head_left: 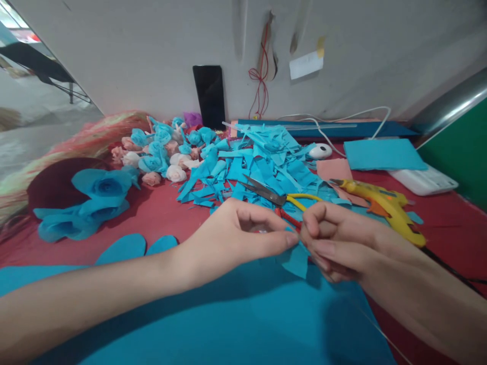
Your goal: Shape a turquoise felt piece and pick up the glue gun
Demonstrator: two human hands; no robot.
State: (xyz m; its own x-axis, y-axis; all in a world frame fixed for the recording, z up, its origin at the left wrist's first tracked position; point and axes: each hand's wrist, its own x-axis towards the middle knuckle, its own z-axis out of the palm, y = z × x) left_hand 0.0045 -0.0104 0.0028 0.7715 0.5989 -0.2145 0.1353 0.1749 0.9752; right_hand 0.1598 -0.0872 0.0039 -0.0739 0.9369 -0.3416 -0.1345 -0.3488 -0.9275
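In the middle of the view, my left hand [247, 233] pinches a small piece of blue crepe paper [297, 259] between thumb and fingers. My right hand [338, 243] meets it there, its fingers closed at the paper's right edge; the exact grip is partly hidden. Beneath both hands lies a large blue sheet [228, 319]. Just behind them rest scissors [279, 196] with yellow and red handles, open, on a heap of blue paper scraps [262, 162]. Two blue rounded cut-outs [124, 248] lie left of my left wrist.
Large blue paper flowers [101, 190] sit at left, near small blue and pink roses [158, 149]. A yellow glue gun [384, 205] lies at right, before a blue paper stack [384, 153]. A black phone [210, 96] leans against the wall. Red cloth [160, 203] covers the table.
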